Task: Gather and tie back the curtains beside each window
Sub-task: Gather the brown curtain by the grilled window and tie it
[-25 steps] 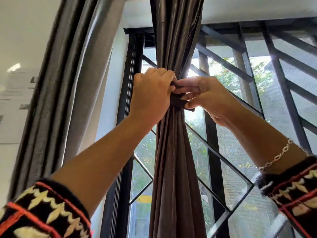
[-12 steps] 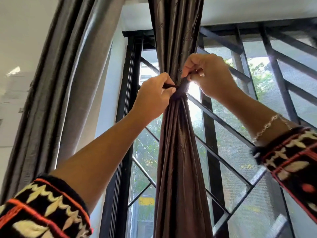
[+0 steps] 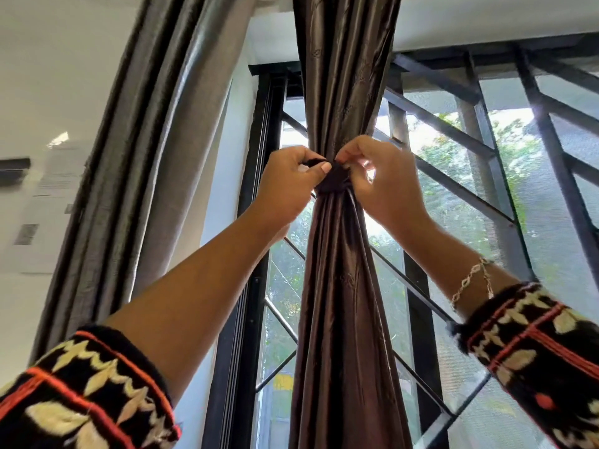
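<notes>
A brown satin curtain (image 3: 343,286) hangs gathered into a narrow bundle in front of the window. A dark tie band (image 3: 334,183) wraps the bundle at its pinched waist. My left hand (image 3: 288,186) pinches one end of the band on the left side of the knot. My right hand (image 3: 379,179) pinches the other end on the right, its fingertips touching the knot. Both arms reach up, with patterned sleeves pushed back. A second curtain, grey (image 3: 136,176), hangs loose to the left.
Black window frame (image 3: 259,222) and diagonal metal grille bars (image 3: 453,186) stand right behind the curtain, with mesh screen and trees beyond. A white wall and ceiling are at the left, with a dark fixture (image 3: 13,170) on them.
My right hand has come down from above the knot to level with my left hand. Both hands now meet at the band, which sits tight around the curtain.
</notes>
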Available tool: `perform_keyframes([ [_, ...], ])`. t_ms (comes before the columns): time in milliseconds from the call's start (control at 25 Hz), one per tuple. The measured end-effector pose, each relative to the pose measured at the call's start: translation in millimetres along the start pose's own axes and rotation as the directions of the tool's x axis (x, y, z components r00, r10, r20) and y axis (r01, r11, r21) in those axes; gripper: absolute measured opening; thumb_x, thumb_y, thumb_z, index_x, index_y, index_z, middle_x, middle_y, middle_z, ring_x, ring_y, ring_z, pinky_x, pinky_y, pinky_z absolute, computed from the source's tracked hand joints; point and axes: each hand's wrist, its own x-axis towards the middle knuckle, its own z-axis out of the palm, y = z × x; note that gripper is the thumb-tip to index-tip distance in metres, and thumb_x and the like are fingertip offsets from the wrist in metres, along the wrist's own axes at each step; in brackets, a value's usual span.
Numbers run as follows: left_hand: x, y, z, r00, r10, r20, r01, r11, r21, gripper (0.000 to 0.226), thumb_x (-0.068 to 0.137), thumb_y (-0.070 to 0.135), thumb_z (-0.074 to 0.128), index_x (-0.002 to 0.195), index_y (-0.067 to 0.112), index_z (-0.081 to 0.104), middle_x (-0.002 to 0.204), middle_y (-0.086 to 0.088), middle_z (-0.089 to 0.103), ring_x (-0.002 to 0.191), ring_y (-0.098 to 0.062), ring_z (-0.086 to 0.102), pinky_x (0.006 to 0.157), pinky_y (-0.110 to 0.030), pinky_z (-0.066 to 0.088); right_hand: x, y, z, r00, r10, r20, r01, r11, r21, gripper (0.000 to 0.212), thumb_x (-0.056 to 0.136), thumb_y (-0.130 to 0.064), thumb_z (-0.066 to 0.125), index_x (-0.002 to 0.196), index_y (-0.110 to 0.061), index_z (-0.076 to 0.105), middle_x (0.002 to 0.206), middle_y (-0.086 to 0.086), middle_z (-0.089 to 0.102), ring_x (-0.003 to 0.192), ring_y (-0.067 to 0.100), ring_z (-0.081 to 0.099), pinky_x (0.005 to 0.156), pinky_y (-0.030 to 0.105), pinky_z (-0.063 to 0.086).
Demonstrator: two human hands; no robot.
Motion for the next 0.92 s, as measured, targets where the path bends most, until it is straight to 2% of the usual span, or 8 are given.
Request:
perform_keyframes([
  [120, 1.1, -1.7, -1.9, 0.999, -0.033, 0.002, 0.033, 0.999, -0.001, 0.007, 0.089, 0.004, 0.055, 0.084, 0.007, 0.057, 0.064, -0.001, 0.049, 0.058, -0.006, 0.045, 0.045, -0.009, 0.038, -16.5, -2.0, -1.2, 0.995, -0.042, 0.093, 0.033, 0.995, 0.097, 0.037, 0.067, -0.006, 0.052, 0.105, -0.006, 0.055, 0.092, 0.007, 0.062, 0.083, 0.014, 0.062, 0.075, 0.008, 0.042],
  [200, 1.7, -3.2, 0.3, 1.000, -0.021, -0.002, 0.021, 0.999, 0.026, 0.012, 0.088, 0.004, 0.056, 0.078, 0.010, 0.057, 0.062, 0.000, 0.048, 0.057, -0.006, 0.046, 0.047, -0.010, 0.040, -18.5, 0.9, -3.0, 0.991, -0.040, 0.127, 0.028, 0.995, 0.096, 0.042, 0.067, 0.001, 0.055, 0.108, -0.006, 0.049, 0.089, 0.006, 0.062, 0.081, 0.020, 0.063, 0.071, 0.014, 0.043],
  [320, 5.1, -6.5, 5.1, 0.999, 0.028, -0.043, -0.023, 0.993, 0.118, 0.006, 0.085, 0.004, 0.060, 0.082, 0.009, 0.060, 0.061, 0.002, 0.048, 0.059, -0.007, 0.046, 0.055, -0.019, 0.041, -13.9, 0.9, -7.7, 0.976, 0.030, 0.216, -0.061, 0.989, 0.136, 0.038, 0.067, 0.008, 0.051, 0.100, -0.011, 0.044, 0.074, 0.018, 0.061, 0.067, 0.030, 0.058, 0.060, 0.026, 0.041],
  [440, 8.7, -7.5, 8.1, 0.997, 0.039, -0.071, -0.026, 0.985, 0.170, 0.005, 0.083, 0.005, 0.063, 0.086, 0.002, 0.066, 0.060, 0.001, 0.050, 0.059, -0.010, 0.046, 0.058, -0.024, 0.039, -7.4, 1.6, -16.9, 0.901, 0.046, 0.430, -0.204, 0.922, 0.328, 0.030, 0.059, 0.001, 0.042, 0.080, -0.021, 0.039, 0.068, 0.001, 0.046, 0.058, 0.010, 0.041, 0.051, 0.015, 0.029],
  [520, 10.2, -6.4, 8.1, 0.997, 0.021, -0.077, -0.009, 0.987, 0.160, 0.007, 0.083, 0.006, 0.064, 0.088, 0.001, 0.067, 0.060, 0.000, 0.051, 0.057, -0.010, 0.047, 0.055, -0.023, 0.039, -6.8, 3.4, -20.6, 0.848, -0.018, 0.530, -0.209, 0.907, 0.365, 0.035, 0.059, 0.012, 0.041, 0.074, -0.020, 0.042, 0.072, -0.002, 0.045, 0.065, 0.009, 0.040, 0.055, 0.020, 0.029],
  [640, 10.5, -2.9, 8.3, 0.998, 0.009, -0.057, -0.002, 0.992, 0.123, 0.005, 0.082, 0.005, 0.065, 0.085, 0.002, 0.067, 0.059, -0.002, 0.050, 0.056, -0.010, 0.045, 0.055, -0.022, 0.039, -8.4, 9.6, -20.5, 0.877, -0.010, 0.480, -0.189, 0.912, 0.363, 0.047, 0.065, 0.028, 0.046, 0.071, -0.019, 0.051, 0.076, 0.003, 0.056, 0.072, 0.019, 0.050, 0.059, 0.028, 0.039],
  [800, 10.2, -0.7, 7.7, 0.997, -0.039, -0.068, 0.041, 0.999, 0.023, 0.004, 0.080, 0.006, 0.067, 0.081, 0.005, 0.064, 0.060, -0.004, 0.050, 0.059, -0.014, 0.047, 0.057, -0.025, 0.040, -9.4, 18.2, -20.0, 0.931, -0.027, 0.365, -0.120, 0.920, 0.373, 0.039, 0.068, 0.019, 0.062, 0.082, -0.018, 0.066, 0.083, 0.002, 0.065, 0.082, 0.036, 0.059, 0.069, 0.050, 0.046],
  [920, 11.5, -1.4, 8.0, 0.992, -0.030, -0.124, 0.030, 1.000, 0.001, 0.007, 0.078, 0.007, 0.070, 0.079, 0.009, 0.063, 0.062, -0.002, 0.054, 0.068, -0.018, 0.054, 0.062, -0.026, 0.040, -10.8, 19.0, -19.1, 0.969, -0.018, 0.246, -0.096, 0.892, 0.441, 0.037, 0.069, 0.015, 0.066, 0.088, -0.017, 0.065, 0.086, 0.000, 0.058, 0.082, 0.030, 0.054, 0.066, 0.046, 0.044],
])
